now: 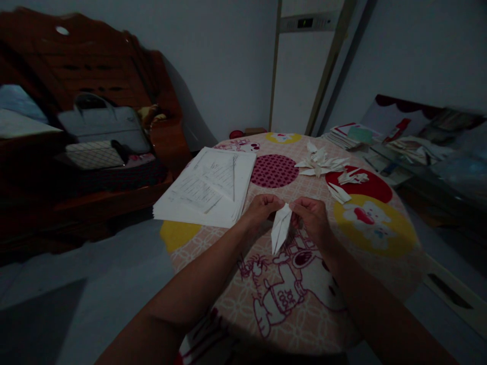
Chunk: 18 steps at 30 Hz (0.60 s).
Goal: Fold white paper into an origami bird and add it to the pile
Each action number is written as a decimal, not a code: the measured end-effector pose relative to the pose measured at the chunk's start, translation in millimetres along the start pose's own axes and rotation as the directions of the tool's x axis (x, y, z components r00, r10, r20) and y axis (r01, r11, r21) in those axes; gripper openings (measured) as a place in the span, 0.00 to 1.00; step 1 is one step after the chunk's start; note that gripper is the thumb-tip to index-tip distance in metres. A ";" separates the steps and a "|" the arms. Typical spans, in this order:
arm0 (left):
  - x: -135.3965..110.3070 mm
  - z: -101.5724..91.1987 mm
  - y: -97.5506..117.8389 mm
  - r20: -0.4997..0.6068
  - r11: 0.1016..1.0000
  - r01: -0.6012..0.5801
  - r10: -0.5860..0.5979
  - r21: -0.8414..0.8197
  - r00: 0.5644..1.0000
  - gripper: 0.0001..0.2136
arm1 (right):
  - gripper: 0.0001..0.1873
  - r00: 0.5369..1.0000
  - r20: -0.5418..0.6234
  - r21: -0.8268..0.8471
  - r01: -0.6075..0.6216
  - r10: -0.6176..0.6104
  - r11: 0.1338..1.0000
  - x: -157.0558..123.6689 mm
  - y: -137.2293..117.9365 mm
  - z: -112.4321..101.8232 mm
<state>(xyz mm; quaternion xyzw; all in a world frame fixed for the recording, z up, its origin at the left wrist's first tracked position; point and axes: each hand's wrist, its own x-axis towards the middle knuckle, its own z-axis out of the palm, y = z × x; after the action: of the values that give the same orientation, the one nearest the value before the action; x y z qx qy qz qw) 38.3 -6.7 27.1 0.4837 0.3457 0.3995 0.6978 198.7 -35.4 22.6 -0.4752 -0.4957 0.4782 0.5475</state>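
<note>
Both hands hold one folded white paper piece [280, 229], a narrow pointed shape hanging tip-down above the round table [384, 263]. My left hand [262, 207] pinches its upper left edge with closed fingers. My right hand [312, 213] pinches the upper right edge, fingers curled. The paper sits just above the cartoon-printed tablecloth, near the table's middle.
A stack of printed sheets [211, 187] lies on the table's left. Several folded paper pieces [323, 165] lie at the far right side. A wooden bench with a grey bag [102, 124] stands left. Books and papers [395, 139] cover a low surface at right.
</note>
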 end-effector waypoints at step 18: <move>1.1 -1.5 -9.6 0.064 0.999 0.008 -0.011 0.051 0.998 0.21 | 0.14 1.000 -0.011 0.079 -0.017 0.018 0.997 0.4 2.1 -0.9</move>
<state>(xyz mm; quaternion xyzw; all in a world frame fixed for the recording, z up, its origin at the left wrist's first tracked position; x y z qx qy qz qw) 39.7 -7.2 17.4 0.5120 0.3355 0.3716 0.6981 199.5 -34.9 20.5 -0.4603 -0.4688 0.4997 0.5645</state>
